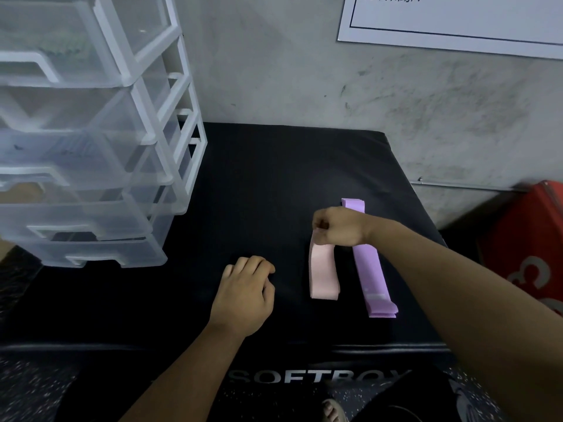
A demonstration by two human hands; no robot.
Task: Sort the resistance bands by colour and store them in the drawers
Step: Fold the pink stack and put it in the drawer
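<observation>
Your right hand (338,226) pinches the far end of the pink band (324,275), which lies on the black box (259,184) just beside the purple band (373,278). Your left hand (243,295) rests near it, fingers loosely curled, holding nothing. Your wrist crosses over the purple band, so a quick lift may drag it along. The folded pink band may also open and slip. The drawer unit (91,141) stands well apart at your left.
</observation>
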